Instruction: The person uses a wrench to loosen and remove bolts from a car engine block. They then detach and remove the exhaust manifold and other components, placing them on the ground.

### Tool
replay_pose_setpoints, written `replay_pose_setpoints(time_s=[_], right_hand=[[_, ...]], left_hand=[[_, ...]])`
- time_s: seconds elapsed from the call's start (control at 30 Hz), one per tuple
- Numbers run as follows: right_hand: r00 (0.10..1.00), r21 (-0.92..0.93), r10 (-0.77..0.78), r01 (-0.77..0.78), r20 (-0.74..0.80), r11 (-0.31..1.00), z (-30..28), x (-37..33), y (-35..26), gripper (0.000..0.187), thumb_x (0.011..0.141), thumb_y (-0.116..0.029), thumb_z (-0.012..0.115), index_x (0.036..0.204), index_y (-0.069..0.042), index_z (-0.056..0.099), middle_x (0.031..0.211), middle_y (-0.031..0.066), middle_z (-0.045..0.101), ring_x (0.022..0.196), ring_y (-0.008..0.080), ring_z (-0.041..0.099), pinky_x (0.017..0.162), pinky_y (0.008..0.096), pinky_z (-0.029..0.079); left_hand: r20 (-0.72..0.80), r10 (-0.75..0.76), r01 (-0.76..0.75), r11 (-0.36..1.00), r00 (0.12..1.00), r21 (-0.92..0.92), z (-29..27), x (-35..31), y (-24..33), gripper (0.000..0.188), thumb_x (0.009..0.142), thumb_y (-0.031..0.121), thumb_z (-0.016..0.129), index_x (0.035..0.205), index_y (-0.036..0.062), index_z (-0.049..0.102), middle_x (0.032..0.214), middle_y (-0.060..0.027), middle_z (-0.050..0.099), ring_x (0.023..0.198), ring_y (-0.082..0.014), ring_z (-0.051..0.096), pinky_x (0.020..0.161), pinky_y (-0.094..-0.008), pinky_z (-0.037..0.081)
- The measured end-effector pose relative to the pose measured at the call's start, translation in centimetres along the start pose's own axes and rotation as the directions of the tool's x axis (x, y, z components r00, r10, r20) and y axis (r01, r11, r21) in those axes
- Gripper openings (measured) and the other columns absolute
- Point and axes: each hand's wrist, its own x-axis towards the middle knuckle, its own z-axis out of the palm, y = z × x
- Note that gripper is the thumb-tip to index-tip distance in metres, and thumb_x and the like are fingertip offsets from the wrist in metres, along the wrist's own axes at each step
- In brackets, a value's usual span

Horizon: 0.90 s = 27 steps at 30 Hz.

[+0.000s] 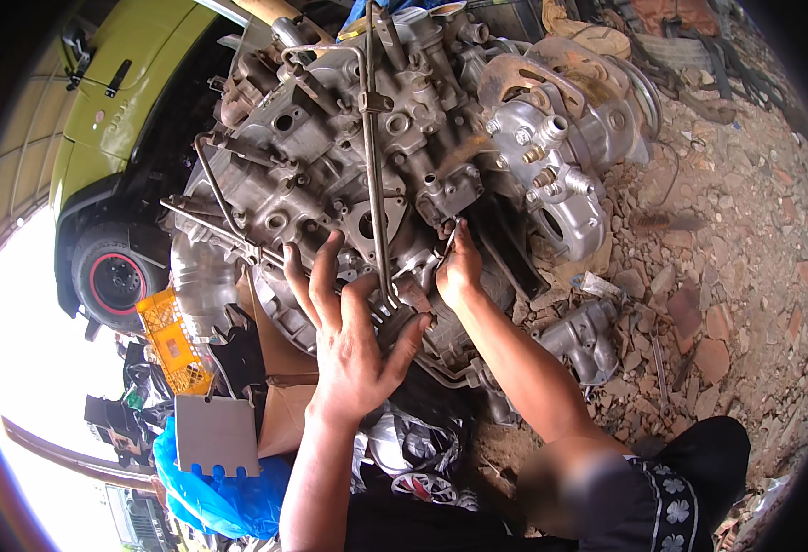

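A large grey, greasy engine (326, 152) fills the middle of the view, with thin metal pipes (373, 175) running down its front. My left hand (349, 345) is spread in front of its lower part, fingers apart. Its thumb is beside a small rusty piece (413, 296) near the lower ends of the pipes; whether they touch, I cannot tell. My right hand (460, 269) is closed around a slim metal tool (451, 239), whose tip is at a small fitting below a bolted housing (450, 191). The fingers hide most of this tool, so its kind does not show.
Rubble (698, 322) covers the ground at right, where a loose metal casting (583, 340) lies. A pump-like metal unit (551, 147) adjoins the engine at right. At left are a yellow crate (174, 340), a blue plastic bag (229, 501), cardboard (284, 405) and a green vehicle (128, 92).
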Motion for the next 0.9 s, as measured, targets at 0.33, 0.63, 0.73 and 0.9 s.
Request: replay_pose_setpoints(time_s=[0.33, 0.63, 0.73, 0.9], right_hand=[[0.999, -0.315, -0.018, 0.002, -0.048, 0.949, -0.5, 0.7, -0.1, 0.041, 0.106, -0.045, 0.053, 0.119, -0.008, 0.064, 0.102, -0.0047, 0.062, 0.096, 0.0086, 0.053, 0.094, 0.0287, 0.040], [0.939, -0.792, -0.028, 0.304, 0.343, 0.530, -3.6, 3.1, -4.5, 0.049, 0.109, -0.048, 0.045, 0.102, -0.003, 0.063, 0.082, -0.0026, 0.052, 0.079, 0.0107, 0.047, 0.076, 0.0290, 0.043], [0.893, -0.842, -0.058, 0.440, 0.446, 0.311, -3.0, 2.6, -6.1, 0.045, 0.109, -0.042, 0.047, 0.104, 0.000, 0.061, 0.083, 0.0020, 0.057, 0.079, 0.0119, 0.049, 0.076, 0.0297, 0.045], [0.883, -0.831, -0.124, 0.467, 0.452, 0.300, -2.7, 2.6, -5.8, 0.044, 0.109, -0.041, 0.047, 0.107, 0.000, 0.061, 0.080, 0.0047, 0.054, 0.078, 0.0140, 0.047, 0.075, 0.0299, 0.044]], left_hand=[[-0.002, -0.014, 0.014, 1.000, 1.000, -0.006, 0.0, 0.1, 0.3, 0.056, 0.079, 0.029, 0.083, 0.117, -0.0014, 0.055, 0.156, -0.0308, 0.026, 0.147, -0.0612, 0.005, 0.117, -0.0682, 0.013], [0.006, -0.008, 0.008, 1.000, 1.000, -0.023, -0.2, 0.2, 0.3, 0.056, 0.080, 0.029, 0.082, 0.117, -0.0014, 0.054, 0.156, -0.0309, 0.026, 0.146, -0.0627, 0.005, 0.116, -0.0693, 0.014], [0.001, -0.020, 0.020, 0.997, 1.000, -0.079, 0.1, -0.1, 0.1, 0.055, 0.080, 0.029, 0.082, 0.117, -0.0011, 0.054, 0.155, -0.0309, 0.026, 0.146, -0.0631, 0.007, 0.116, -0.0687, 0.016], [0.014, 0.010, -0.009, 1.000, 1.000, -0.025, -0.7, 0.3, 0.5, 0.056, 0.081, 0.029, 0.081, 0.119, -0.0019, 0.055, 0.152, -0.0305, 0.029, 0.145, -0.0633, 0.010, 0.115, -0.0691, 0.020]])
